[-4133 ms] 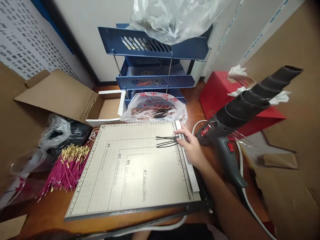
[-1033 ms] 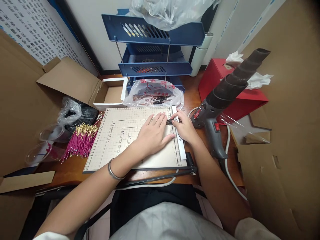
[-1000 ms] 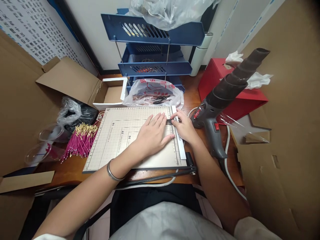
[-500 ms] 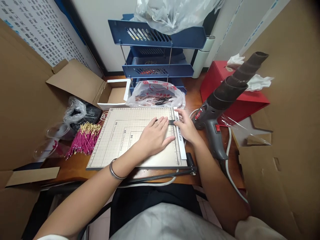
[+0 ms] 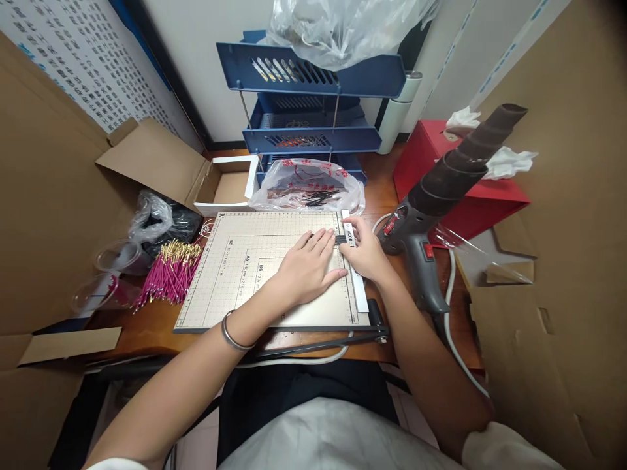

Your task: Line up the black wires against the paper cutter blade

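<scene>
A paper cutter [image 5: 215,287] with a printed grid lies on the desk, a white strip [image 5: 361,297] along its right edge. My left hand [image 5: 308,264] lies flat on the board with fingers stretched out, over thin black pieces that look like short tubes or strips [image 5: 339,239]. Their ends show beyond the fingertips; the rest is hidden under the hand. At the white strip, my right hand [image 5: 365,251] has its thumb by those ends and its bent index finger apart from the thumb. The cutter's black arm [image 5: 318,343] extends along the front edge.
Left of the cutter lies a bundle of magenta wires with gold-coloured ends [image 5: 169,277]. A heat gun [image 5: 421,228] stands at the right beside a red box [image 5: 494,209]. Behind are a plastic bag [image 5: 274,186], blue trays [image 5: 313,140] and an open carton [image 5: 232,186].
The whole view has shifted slightly. Both hands keep nearly the same place on the cutter; the right fingers have moved only a little at the white strip.
</scene>
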Motion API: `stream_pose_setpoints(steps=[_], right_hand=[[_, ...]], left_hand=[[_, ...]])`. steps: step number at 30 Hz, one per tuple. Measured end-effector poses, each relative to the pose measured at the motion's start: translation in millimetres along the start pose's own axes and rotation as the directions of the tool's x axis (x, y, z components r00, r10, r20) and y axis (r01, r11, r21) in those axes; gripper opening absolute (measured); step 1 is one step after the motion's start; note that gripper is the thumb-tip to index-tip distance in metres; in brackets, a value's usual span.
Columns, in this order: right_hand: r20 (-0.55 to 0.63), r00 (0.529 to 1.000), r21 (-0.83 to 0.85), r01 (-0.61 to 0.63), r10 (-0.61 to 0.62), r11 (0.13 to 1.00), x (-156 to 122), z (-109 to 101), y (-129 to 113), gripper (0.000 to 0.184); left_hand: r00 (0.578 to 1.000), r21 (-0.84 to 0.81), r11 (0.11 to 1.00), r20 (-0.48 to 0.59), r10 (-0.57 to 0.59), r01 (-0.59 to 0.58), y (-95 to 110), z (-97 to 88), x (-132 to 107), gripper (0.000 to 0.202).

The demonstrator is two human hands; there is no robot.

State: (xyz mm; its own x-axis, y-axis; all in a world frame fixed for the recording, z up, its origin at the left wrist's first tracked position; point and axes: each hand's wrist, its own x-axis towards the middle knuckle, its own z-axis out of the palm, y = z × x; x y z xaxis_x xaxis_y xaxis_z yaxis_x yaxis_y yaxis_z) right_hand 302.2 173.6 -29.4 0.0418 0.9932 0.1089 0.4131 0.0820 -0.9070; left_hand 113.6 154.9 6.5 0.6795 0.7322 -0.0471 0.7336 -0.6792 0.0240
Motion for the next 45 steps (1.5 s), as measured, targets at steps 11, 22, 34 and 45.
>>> stream_pose_setpoints(steps=[11, 22, 34, 45], right_hand=[[-0.061, 0.998, -0.024, 0.010, -0.011, 1.000, 2.6, 1.5, 2.6, 0.055], [-0.153, 0.981, 0.301, -0.065, 0.116, 0.951, 11.4, 5.7, 6.0, 0.034], [-0.144, 0.986, 0.291, -0.042, 0.087, 0.956, 11.7, 8.9, 9.2, 0.041], [-0.075, 0.996, 0.352, -0.026, 0.056, 0.936, 7.3, 2.9, 6.2, 0.055]], left_hand=[[1.000, -0.003, 1.000, 0.006, -0.003, 0.003, 11.0, 3.4, 6.0, 0.077], [0.999, 0.018, 0.999, -0.005, -0.049, 0.049, 27.6, -2.6, 12.6, 0.073], [0.998, 0.027, 0.998, 0.011, -0.055, 0.055, 30.1, -7.5, 13.7, 0.070], [0.995, -0.027, 0.997, -0.062, -0.073, 0.071, 31.4, 3.0, 13.9, 0.069]])
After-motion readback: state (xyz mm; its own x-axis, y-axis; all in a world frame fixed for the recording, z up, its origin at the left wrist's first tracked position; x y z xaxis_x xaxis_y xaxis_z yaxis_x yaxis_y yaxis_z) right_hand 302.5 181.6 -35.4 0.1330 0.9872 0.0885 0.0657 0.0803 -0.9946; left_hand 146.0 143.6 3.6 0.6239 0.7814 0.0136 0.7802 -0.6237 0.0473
